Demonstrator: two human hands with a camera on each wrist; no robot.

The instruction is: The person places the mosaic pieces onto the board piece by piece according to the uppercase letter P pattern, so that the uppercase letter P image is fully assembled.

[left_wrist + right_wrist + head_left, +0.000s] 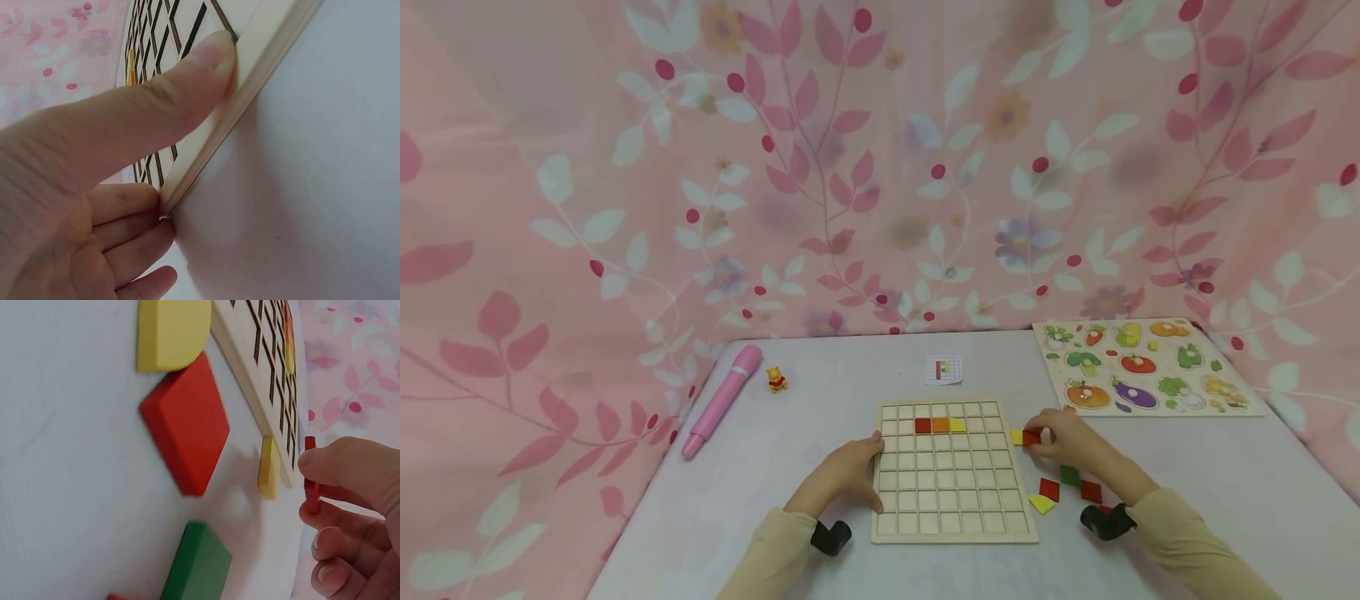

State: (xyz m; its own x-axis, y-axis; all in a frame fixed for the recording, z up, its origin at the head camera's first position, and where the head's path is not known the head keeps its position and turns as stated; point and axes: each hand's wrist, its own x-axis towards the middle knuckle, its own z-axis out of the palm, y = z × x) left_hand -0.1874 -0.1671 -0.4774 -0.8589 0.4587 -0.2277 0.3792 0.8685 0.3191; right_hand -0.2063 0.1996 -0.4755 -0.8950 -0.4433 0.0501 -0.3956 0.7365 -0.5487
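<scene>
A wooden grid board (955, 467) lies on the table, with a red, an orange and a yellow tile (957, 426) side by side in its second row. My left hand (847, 475) rests along the board's left edge; in the left wrist view the thumb (206, 69) presses on the rim and the fingertips touch the side. Between thumb and index finger, my right hand (1071, 440) pinches a red tile (310, 444) just right of the board. A yellow tile (269, 469) lies on the table by the board's right edge, close to that hand.
Near the right wrist lie loose tiles: a green tile (1070, 476), red ones and a rounded yellow tile (1042, 503). Behind the board is a small pattern card (943, 370). A vegetable puzzle (1150, 367) stands back right; a pink pen-shaped object (722, 404) and bear figurine (777, 380) lie left.
</scene>
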